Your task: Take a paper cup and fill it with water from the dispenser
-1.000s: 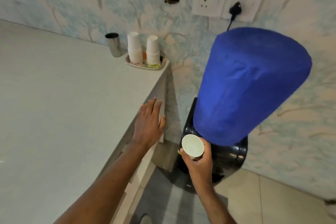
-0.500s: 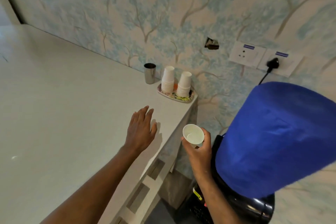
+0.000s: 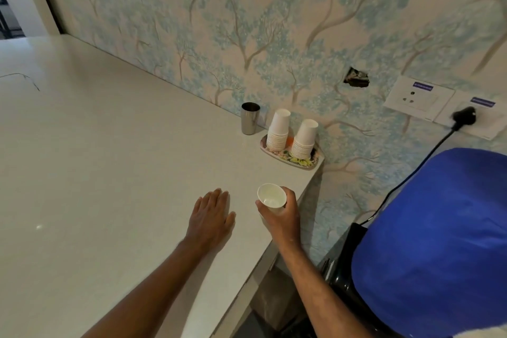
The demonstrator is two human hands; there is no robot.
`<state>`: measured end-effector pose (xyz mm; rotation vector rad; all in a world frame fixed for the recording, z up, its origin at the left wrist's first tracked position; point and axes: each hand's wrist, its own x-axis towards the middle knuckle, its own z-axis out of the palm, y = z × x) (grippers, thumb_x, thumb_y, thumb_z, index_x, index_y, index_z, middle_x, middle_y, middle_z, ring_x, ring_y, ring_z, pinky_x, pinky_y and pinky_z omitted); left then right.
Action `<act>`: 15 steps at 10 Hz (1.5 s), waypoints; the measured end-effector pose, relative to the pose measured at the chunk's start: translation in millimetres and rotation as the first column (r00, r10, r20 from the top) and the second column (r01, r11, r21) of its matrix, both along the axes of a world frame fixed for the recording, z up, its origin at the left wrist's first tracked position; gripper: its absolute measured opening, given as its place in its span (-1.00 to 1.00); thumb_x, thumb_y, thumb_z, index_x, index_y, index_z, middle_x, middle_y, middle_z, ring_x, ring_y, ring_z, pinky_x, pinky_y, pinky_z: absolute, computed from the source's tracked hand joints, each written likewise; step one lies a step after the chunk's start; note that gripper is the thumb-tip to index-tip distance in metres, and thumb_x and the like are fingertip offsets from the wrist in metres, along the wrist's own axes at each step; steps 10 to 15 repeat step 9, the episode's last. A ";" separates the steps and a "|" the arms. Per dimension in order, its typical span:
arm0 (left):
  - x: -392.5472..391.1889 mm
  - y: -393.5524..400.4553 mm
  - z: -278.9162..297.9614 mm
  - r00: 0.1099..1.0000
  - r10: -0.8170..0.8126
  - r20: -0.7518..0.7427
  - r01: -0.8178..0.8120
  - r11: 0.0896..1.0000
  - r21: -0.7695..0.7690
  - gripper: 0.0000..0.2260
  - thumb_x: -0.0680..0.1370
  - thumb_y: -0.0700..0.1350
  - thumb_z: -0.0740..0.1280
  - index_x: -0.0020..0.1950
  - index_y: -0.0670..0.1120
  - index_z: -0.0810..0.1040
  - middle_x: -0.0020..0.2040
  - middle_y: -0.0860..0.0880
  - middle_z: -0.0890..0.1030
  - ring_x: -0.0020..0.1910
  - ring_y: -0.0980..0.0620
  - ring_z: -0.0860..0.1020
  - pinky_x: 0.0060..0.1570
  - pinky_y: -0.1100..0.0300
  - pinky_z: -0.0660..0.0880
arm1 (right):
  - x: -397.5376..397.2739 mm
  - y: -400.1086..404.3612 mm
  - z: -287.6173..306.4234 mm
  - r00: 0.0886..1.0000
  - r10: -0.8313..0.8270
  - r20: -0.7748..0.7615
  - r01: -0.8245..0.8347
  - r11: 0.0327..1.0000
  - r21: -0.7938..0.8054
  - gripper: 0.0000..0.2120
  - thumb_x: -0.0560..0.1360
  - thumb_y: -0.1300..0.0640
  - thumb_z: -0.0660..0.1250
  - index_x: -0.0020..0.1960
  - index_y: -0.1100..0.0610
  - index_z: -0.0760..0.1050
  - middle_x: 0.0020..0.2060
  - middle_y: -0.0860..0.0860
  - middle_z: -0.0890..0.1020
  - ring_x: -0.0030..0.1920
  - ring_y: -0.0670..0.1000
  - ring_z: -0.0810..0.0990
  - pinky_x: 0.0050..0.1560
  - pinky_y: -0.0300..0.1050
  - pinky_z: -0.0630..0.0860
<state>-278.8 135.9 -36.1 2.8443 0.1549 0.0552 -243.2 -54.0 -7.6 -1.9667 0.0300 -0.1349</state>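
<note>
Right hand [image 3: 282,214]: I see it wrapped around a white paper cup [image 3: 271,197], held upright over the counter's right edge; whether it holds water I cannot tell. Left hand [image 3: 210,215]: flat, fingers spread, palm down on the white counter [image 3: 96,173], holding nothing. Counter: broad bare surface to the left. Far corner: floral tray [image 3: 315,160] with two stacks of inverted paper cups [image 3: 278,132], steel tumbler [image 3: 250,118] just beside. Right of the counter edge: dispenser [image 3: 345,263], black body, under a blue bottle cover [image 3: 439,241].
</note>
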 end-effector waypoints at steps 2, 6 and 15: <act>0.3 0.1 -0.1 0.999 -0.034 0.024 0.032 0.996 0.080 -0.51 0.71 0.16 0.07 0.57 -0.06 0.28 0.61 -0.09 0.28 0.59 -0.09 0.25 0.59 -0.04 0.23 | 0.9 9.4 -8.5 0.999 -0.010 -0.032 0.007 0.998 -0.069 -0.28 0.37 -0.15 0.62 0.40 -0.04 0.38 0.27 -0.02 0.59 0.24 0.05 0.57 0.31 0.21 0.58; -1.8 -2.8 -1.6 0.999 -0.027 0.022 0.025 0.995 0.093 -0.48 0.72 0.16 0.04 0.61 -0.06 0.24 0.64 -0.11 0.24 0.63 -0.13 0.20 0.63 -0.08 0.15 | -1.1 11.8 -8.3 0.997 -0.004 -0.083 0.001 0.999 -0.039 -0.25 0.37 -0.19 0.61 0.42 -0.10 0.31 0.30 -0.03 0.56 0.28 0.06 0.54 0.37 0.27 0.52; 3.9 -1.0 12.2 0.995 -0.082 0.061 0.078 0.994 0.071 -0.56 0.71 0.09 0.12 0.53 -0.09 0.33 0.50 -0.09 0.40 0.48 -0.09 0.39 0.52 0.02 0.29 | -10.8 -6.5 5.1 0.999 0.034 -0.031 -0.036 0.997 -0.075 -0.03 0.31 -0.54 0.35 0.58 -0.14 0.20 0.57 -0.03 0.34 0.52 0.05 0.35 0.49 0.23 0.40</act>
